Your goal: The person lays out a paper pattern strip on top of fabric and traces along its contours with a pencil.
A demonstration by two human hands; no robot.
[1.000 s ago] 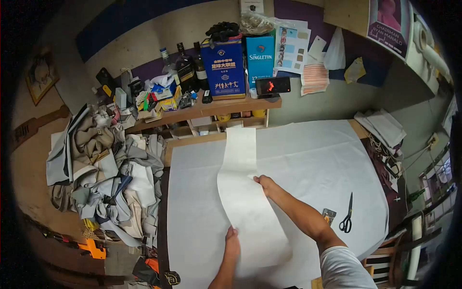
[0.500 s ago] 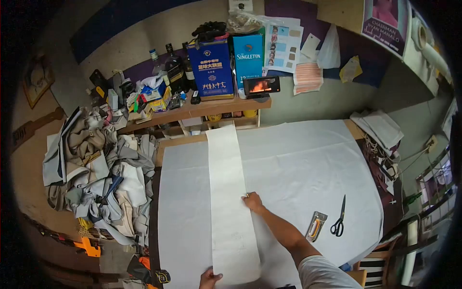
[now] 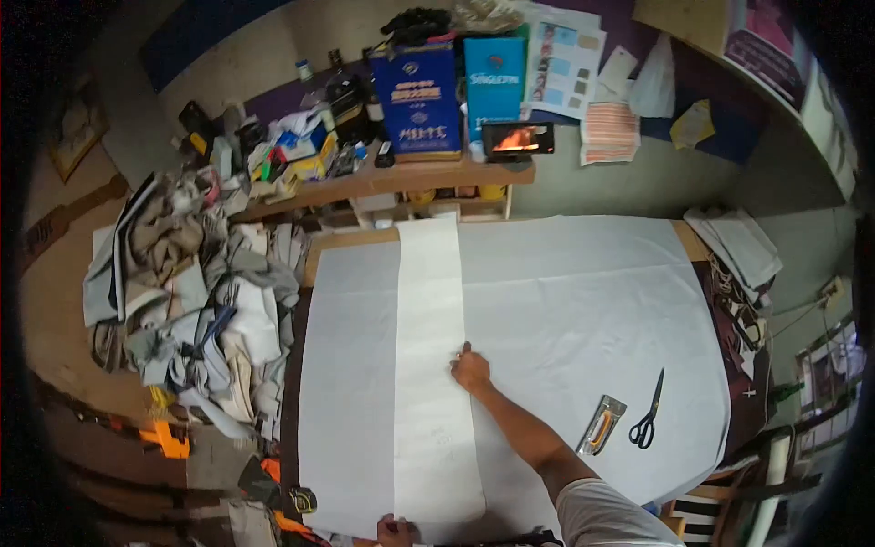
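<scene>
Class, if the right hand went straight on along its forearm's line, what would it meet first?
Probably the white strip: the right hand is at its edge and the forearm aims across it. Depth is unclear here.

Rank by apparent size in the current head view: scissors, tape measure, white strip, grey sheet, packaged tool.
1. Grey sheet
2. White strip
3. Scissors and packaged tool: unsure; scissors longer, package broader
4. Tape measure
</scene>
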